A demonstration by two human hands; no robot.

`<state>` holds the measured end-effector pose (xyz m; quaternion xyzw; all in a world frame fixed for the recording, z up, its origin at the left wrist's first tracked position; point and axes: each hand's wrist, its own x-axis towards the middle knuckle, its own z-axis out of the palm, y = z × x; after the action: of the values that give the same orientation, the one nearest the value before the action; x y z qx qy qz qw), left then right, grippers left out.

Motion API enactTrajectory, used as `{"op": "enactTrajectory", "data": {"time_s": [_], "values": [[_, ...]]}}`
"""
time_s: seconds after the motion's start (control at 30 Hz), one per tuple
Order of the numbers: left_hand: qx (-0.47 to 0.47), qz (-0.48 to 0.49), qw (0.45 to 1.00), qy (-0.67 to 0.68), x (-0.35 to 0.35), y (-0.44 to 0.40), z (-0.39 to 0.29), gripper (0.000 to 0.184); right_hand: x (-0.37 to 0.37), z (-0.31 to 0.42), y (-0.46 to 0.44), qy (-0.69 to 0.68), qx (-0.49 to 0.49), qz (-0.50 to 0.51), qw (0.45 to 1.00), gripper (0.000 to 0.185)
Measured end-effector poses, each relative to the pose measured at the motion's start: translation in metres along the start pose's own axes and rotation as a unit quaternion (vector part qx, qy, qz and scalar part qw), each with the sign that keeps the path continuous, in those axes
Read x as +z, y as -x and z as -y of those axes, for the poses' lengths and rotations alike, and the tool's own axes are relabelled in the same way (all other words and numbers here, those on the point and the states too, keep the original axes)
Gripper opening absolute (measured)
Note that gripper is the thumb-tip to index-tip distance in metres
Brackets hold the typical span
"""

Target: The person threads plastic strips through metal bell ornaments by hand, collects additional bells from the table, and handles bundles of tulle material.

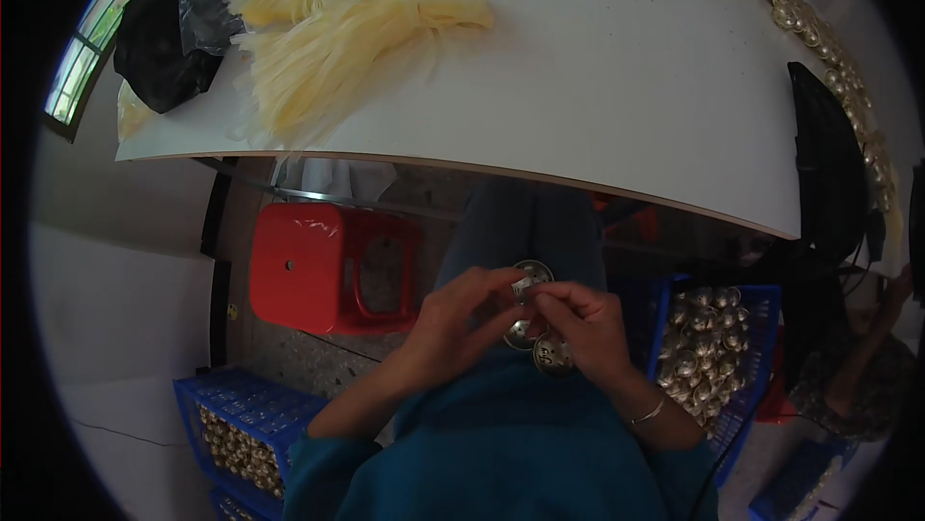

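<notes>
Over my lap, my two hands meet at a small cluster of shiny round metal pieces that look like bells. One round metal piece [532,272] lies beyond my fingertips, a second metal piece [519,335] is between my hands, and a third metal piece [552,356], with dark marks on its face, hangs below my right fingers. My left hand [445,321] has its fingers bent around the cluster's left side, at a small pale bit [521,286]. Thumb and forefinger of my right hand [588,326] pinch together at the cluster; how the pieces are joined is hidden.
A white table [578,87] stands ahead, bearing pale yellow ribbon bundles [328,68] and a black bag [169,39]. A red stool [294,266] is at left. Blue crates [771,328] of metal pieces flank me. A string of metal pieces [819,34] and another person's arm [867,352] are right.
</notes>
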<state>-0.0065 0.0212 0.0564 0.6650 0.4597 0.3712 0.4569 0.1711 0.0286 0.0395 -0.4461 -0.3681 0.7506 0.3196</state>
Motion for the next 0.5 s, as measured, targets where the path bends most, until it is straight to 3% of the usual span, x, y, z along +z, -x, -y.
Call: {"op": "enactTrajectory", "data": {"time_s": [0.07, 0.1, 0.17, 0.27, 0.33, 0.4, 0.43, 0.5], "values": [[0.009, -0.008, 1.000, 0.001, 0.001, -0.002, 0.006, 0.034, -0.002, -0.007, -0.004, 0.179, -0.210, -0.033, 0.961, 0.014], [0.015, -0.011, 1.000, 0.003, 0.002, -0.001, 0.008, 0.033, -0.001, -0.006, -0.004, 0.181, -0.210, -0.032, 0.960, 0.014], [-0.001, -0.025, 1.000, 0.005, 0.007, -0.004, 0.006, 0.030, 0.002, -0.003, -0.005, 0.242, -0.300, -0.067, 0.920, 0.016], [-0.022, -0.029, 0.998, 0.058, 0.011, -0.005, 0.020, 0.024, 0.002, -0.007, -0.016, 0.306, -0.376, -0.031, 0.874, 0.022], [-0.027, -0.022, 0.994, 0.108, 0.010, -0.004, 0.025, 0.020, 0.006, -0.009, -0.018, 0.236, -0.354, -0.002, 0.905, 0.023], [-0.104, -0.021, 0.972, 0.211, 0.006, -0.004, 0.024, 0.014, 0.007, -0.007, -0.022, 0.165, -0.331, 0.030, 0.929, 0.024], [-0.105, -0.025, 0.971, 0.211, 0.005, -0.004, 0.023, 0.014, 0.006, -0.005, -0.024, 0.027, -0.229, 0.075, 0.970, 0.024], [-0.108, -0.015, 0.968, 0.228, 0.000, -0.006, 0.018, 0.014, 0.004, 0.000, -0.028, -0.111, -0.118, 0.120, 0.980, 0.026]]}}
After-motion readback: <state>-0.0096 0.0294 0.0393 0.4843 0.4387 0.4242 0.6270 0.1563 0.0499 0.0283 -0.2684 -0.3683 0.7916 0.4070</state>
